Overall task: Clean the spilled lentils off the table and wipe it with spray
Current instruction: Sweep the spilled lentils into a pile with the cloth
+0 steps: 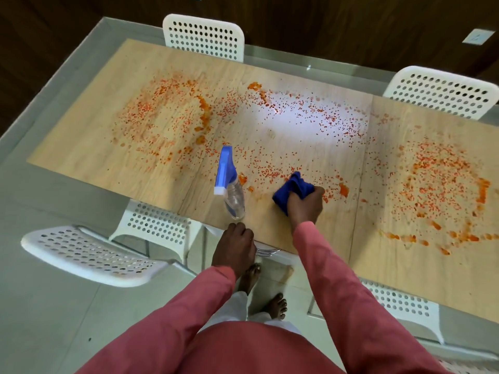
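Observation:
Orange lentils are scattered over the light wooden table [270, 136], in a wide patch at the left [164, 114], another across the middle [318, 114] and a third at the right [442, 182]. My right hand [306, 203] grips a bunched blue cloth [293, 188] and presses it on the table near the front edge. A clear spray bottle with a blue and white head [229, 182] stands just left of the cloth. My left hand [233, 248] hangs at the table's front edge below the bottle, fingers loosely curled, with nothing visible in it.
White perforated chairs stand around the table: two at the far side [204, 36] [442, 93], one tucked in at the near left [156, 225], one pulled out to the left [89, 255], one at the near right [402, 303]. My bare feet stand on pale floor tiles.

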